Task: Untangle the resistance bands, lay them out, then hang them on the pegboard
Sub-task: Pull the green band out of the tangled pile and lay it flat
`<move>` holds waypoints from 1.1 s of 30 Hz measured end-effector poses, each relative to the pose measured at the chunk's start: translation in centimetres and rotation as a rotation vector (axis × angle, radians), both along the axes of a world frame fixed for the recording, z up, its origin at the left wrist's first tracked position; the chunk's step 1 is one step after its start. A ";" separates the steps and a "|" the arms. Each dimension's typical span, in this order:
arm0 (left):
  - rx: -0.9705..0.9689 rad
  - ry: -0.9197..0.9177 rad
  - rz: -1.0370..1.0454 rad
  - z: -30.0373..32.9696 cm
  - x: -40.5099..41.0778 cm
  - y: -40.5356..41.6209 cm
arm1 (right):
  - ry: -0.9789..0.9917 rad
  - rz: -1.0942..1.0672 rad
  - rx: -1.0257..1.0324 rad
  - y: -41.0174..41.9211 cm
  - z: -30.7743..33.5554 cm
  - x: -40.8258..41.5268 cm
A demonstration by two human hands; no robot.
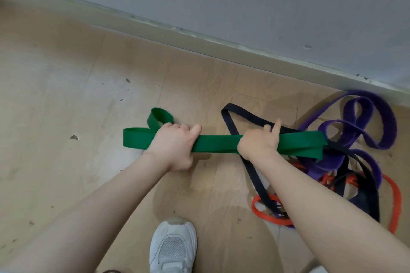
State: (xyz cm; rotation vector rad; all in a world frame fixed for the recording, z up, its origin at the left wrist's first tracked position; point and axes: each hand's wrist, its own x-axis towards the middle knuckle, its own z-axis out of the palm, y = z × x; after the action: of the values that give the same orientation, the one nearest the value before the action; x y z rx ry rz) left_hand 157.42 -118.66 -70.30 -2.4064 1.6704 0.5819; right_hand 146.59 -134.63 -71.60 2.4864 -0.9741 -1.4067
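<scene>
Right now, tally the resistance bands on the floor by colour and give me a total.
green band: 1
black band: 1
purple band: 1, as far as the tangle shows
red-orange band: 1, as far as the tangle shows
Total: 4

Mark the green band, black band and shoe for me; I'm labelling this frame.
green band (218, 143), head view, flat stretch between the hands
black band (228, 117), head view, strap by its top bend
shoe (174, 248), head view, mesh toe
</scene>
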 end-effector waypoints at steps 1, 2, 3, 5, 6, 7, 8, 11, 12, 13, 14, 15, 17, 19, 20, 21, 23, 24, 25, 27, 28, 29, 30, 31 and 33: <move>0.004 0.013 -0.036 -0.2 0.5 0.2 | -0.059 -0.035 -0.012 0.1 -0.2 -0.1; 0.022 0.016 -0.057 -0.7 1.1 0.2 | -0.117 -0.079 -0.024 0.0 -0.5 -0.3; 0.061 0.000 -0.063 -1.5 1.7 0.3 | -0.162 -0.115 -0.037 -0.2 -0.9 -0.7; 0.152 -0.052 -0.041 -3.5 2.4 0.4 | -0.254 -0.114 -0.059 -0.6 -1.6 -1.6; 0.186 -0.049 -0.030 -4.4 2.4 0.3 | -0.333 -0.051 -0.057 -0.7 -1.9 -2.1; 0.201 -0.025 -0.026 -5.1 2.5 0.0 | -0.443 0.050 -0.031 -0.5 -2.2 -2.2; 0.200 0.007 -0.034 -5.4 2.7 -0.2 | -0.564 0.166 0.022 0.0 -2.2 -2.2; 0.193 0.095 -0.067 -4.7 3.5 -1.5 | -0.680 0.361 0.292 2.8 -2.5 -1.1; 0.209 0.119 -0.066 -3.9 3.5 -2.1 | -0.614 0.345 0.353 3.7 -3.0 -0.6; 0.220 0.138 -0.064 -3.2 3.4 -2.7 | -0.570 0.325 0.363 4.3 -3.8 -0.2; 0.227 0.148 -0.056 -2.5 3.3 -3.2 | -0.588 0.304 0.350 4.6 -4.5 0.2; 0.243 0.149 -0.041 -2.0 3.2 -3.6 | -0.648 0.286 0.321 4.7 -5.0 0.5; 0.280 0.097 -0.003 -1.3 3.4 -3.5 | -0.712 0.315 0.235 4.5 -5.8 1.0; 0.316 -0.014 0.016 -1.2 3.8 -2.3 | -0.719 0.344 0.199 4.1 -6.2 1.3; 0.339 -0.075 0.028 -1.2 4.1 -1.6 | -0.724 0.354 0.209 3.9 -6.2 1.4; 0.353 -0.118 0.048 -1.2 4.3 -1.0 | -0.735 0.347 0.219 3.8 -5.9 1.6; 0.349 -0.127 0.098 -0.6 4.7 -0.1 | -0.756 0.347 0.215 3.5 -5.6 1.9; 0.340 -0.104 0.110 -0.1 4.8 0.1 | -0.770 0.348 0.212 3.5 -5.5 2.0; 0.323 -0.059 0.121 0.3 5.1 0.2 | -0.766 0.342 0.205 3.5 -5.5 2.0; 0.283 0.098 0.200 0.8 5.8 0.3 | -0.741 0.348 0.197 3.6 -5.9 1.6; 0.285 0.162 0.239 0.7 6.2 0.3 | -0.719 0.351 0.206 3.7 -6.0 1.5; 0.304 0.176 0.234 0.0 6.5 0.4 | -0.686 0.332 0.221 3.8 -5.9 1.5; 0.315 0.147 0.197 -0.7 6.7 0.6 | -0.672 0.303 0.238 4.0 -6.1 1.5; 0.309 0.086 0.135 -1.8 6.8 1.0 | -0.644 0.265 0.245 4.1 -6.2 1.6; 0.220 -0.070 0.027 -4.8 6.5 2.6 | -0.608 0.215 0.229 4.5 -6.3 1.8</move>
State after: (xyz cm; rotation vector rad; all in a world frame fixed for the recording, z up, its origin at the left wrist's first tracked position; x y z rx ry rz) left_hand 163.93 -116.10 -75.07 -2.2683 1.4651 0.6410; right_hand 148.37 -130.15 -77.95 3.1630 -0.6072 -0.7381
